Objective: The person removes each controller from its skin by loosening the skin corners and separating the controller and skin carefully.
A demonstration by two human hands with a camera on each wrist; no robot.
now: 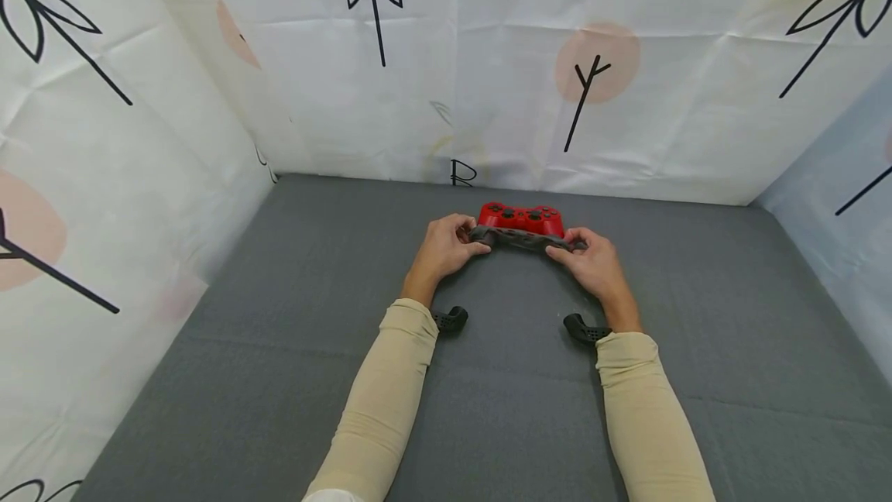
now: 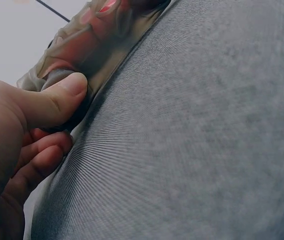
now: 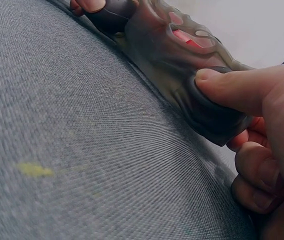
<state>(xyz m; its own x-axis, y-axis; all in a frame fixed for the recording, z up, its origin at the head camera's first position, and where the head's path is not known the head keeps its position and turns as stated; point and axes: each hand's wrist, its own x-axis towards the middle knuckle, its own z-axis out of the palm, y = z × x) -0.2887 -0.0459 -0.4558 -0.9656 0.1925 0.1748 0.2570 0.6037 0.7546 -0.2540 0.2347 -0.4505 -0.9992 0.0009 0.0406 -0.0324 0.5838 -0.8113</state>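
Note:
A red game controller (image 1: 520, 217) lies near the far edge of the grey table, its buttons and two dark sticks facing up. Directly in front of it is a smoky, see-through silicone controller cover (image 1: 517, 238), with cut-out holes visible in the right wrist view. My left hand (image 1: 446, 245) pinches the cover's left end between thumb and fingers. At the opposite end, my right hand (image 1: 594, 260) pinches the cover the same way, thumb on the near side. Red shows through the cover (image 3: 157, 55) in both wrist views. Whether cover and controller touch, I cannot tell.
The grey cloth-covered table (image 1: 516, 409) spreads out around both arms. A white patterned curtain (image 1: 488, 99) hangs behind its far edge and along both sides. Black curved wrist mounts (image 1: 451, 321) stick inward from both wrists.

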